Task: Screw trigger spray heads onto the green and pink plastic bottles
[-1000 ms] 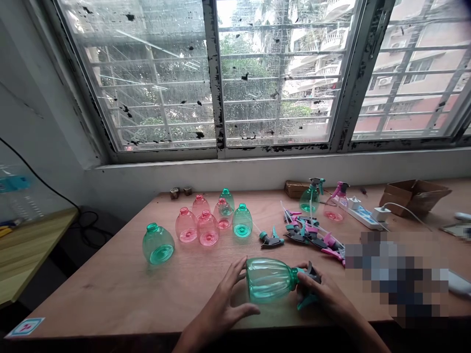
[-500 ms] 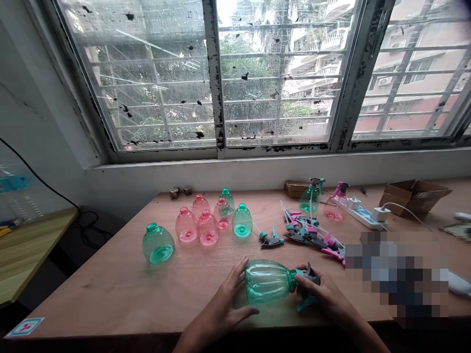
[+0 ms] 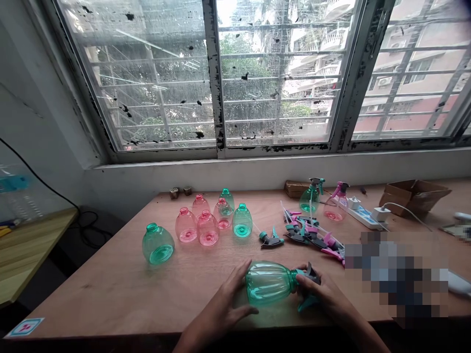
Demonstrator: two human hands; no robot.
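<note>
Facing a barred window [image 3: 275,63] across a wooden table [image 3: 110,289]. Holding a translucent green bottle [image 3: 268,283] sideways over the near side of the table, showing ribbed walls bright with reflections, and narrowing rightward to a neck [image 3: 293,281]. Clamping the right hand [image 3: 326,290] on the grey-and-teal spray head [image 3: 312,274] at that neck, with the thumb pointing toward the bottle. Cupping the left hand [image 3: 228,299] about the base, with fingers and thumb spread apart; leaving fingertip contact with the bottle impossible to tell. Hiding part of the spray head behind the right-hand fingers. Cutting off both forearms [image 3: 364,333] at the lower edge; masking the table's right side with pixel blocks [image 3: 401,274].
</note>
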